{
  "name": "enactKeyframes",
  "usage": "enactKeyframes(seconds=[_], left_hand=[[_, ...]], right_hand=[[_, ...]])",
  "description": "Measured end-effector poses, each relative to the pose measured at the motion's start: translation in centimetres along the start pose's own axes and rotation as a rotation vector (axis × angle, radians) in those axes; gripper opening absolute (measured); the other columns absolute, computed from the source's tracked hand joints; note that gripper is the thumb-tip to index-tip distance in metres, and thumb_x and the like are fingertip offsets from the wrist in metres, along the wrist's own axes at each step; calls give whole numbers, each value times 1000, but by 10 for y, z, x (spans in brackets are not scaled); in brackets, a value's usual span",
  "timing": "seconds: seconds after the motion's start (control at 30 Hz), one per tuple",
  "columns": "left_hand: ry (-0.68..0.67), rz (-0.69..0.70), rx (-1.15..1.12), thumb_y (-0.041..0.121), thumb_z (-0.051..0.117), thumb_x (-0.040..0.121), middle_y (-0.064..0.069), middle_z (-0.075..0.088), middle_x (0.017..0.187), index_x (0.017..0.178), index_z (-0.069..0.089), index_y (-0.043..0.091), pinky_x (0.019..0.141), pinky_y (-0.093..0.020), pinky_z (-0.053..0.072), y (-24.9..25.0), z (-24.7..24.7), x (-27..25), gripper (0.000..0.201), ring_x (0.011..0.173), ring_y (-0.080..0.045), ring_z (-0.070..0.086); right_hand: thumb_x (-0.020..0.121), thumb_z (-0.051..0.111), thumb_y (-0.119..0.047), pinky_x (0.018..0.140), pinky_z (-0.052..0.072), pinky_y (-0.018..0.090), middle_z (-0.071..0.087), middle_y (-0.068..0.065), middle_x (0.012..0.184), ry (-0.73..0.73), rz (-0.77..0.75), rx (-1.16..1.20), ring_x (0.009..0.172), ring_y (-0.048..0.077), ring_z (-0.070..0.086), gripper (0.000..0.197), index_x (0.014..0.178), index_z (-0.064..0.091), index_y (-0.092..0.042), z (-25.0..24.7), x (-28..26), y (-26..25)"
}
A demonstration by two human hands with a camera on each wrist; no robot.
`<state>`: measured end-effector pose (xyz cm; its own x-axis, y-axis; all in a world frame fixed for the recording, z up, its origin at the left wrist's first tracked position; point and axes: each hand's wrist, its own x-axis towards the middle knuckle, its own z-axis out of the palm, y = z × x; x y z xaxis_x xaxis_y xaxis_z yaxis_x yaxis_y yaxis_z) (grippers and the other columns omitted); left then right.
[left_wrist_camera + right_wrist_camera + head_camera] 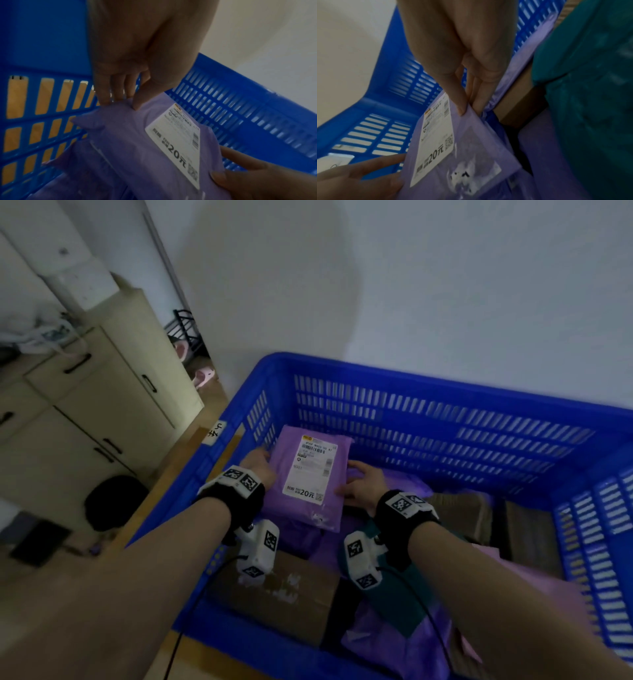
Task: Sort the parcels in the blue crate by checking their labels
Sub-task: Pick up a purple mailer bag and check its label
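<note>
Inside the blue crate point(445, 392), the left hand point(257, 470) and right hand point(364, 484) pinch opposite edges of a purple mailer point(306, 481), best held flat and steady so its white label point(310, 469) reads clearly.

Right hand point(453, 56) fingers point(458, 102) pinch the labelled purple parcel's point(471, 135) edge.

Smooth plastic parcel point(308, 477), paper label point(310, 465).
</note>
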<state>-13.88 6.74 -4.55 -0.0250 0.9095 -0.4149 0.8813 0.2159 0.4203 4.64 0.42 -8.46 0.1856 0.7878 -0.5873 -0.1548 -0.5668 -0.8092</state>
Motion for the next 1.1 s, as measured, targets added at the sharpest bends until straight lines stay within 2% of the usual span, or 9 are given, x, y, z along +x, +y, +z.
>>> enactKeyframes(seconds=[0.1,0.3,0.43,0.6,0.73,0.83,0.97,1.03,1.1], left_hand=[[-33,-5,97,5,49,92,-20,39,144,146,28,6,109,-41,35,-1,10,9,58,132,-36,40],[-176,50,188,5,48,94,-14,31,151,151,18,14,102,-42,45,2,26,19,65,131,-34,42],[-265,105,165,8,38,98,-10,37,146,149,27,21,74,-30,48,1,33,22,54,107,-27,57],[-300,67,210,10,39,98,-10,28,154,147,32,14,104,-29,37,4,39,19,50,136,-29,37],[-258,94,75,9,37,99,-15,37,148,148,30,12,99,-31,42,32,35,11,49,128,-33,46],[-244,201,-51,11,39,99,-10,42,145,143,37,11,92,-27,42,60,36,7,44,125,-30,50],[-277,255,-145,6,43,96,-13,43,145,140,43,12,75,-25,44,95,55,8,45,106,-27,58],[-339,218,-200,4,43,96,-14,44,144,140,43,7,84,-28,47,108,71,9,44,111,-29,56],[-379,173,-201,4,41,97,-17,40,147,142,40,3,106,-34,40,118,85,9,45,129,-34,45]], right_hand=[[74,61,22,85,53,54,65,24,107,-6,44,12,106,39,62,66,131,51,-9,11,16,10],[72,63,19,86,54,53,62,18,120,11,26,-1,108,35,61,68,132,50,-9,32,33,18],[73,65,16,90,53,50,60,11,107,4,18,-28,100,28,60,67,133,49,-7,39,35,14],[74,70,10,89,54,49,62,19,120,-44,62,-43,106,32,62,69,137,45,-5,24,29,8],[82,65,6,76,55,39,60,19,104,-4,67,9,84,26,61,59,136,44,-7,-9,17,-2],[83,64,1,89,54,43,61,16,98,97,-15,-107,90,27,61,54,135,47,-3,-47,16,-11],[88,61,-7,58,50,22,58,15,97,232,-58,-242,64,17,55,44,131,53,-6,-104,15,-23],[90,56,-5,47,44,16,53,11,101,287,-28,-276,65,14,52,41,131,53,-6,-130,18,-23],[91,50,1,52,43,18,52,9,105,311,28,-284,75,18,55,41,132,51,-4,-147,21,-21]])
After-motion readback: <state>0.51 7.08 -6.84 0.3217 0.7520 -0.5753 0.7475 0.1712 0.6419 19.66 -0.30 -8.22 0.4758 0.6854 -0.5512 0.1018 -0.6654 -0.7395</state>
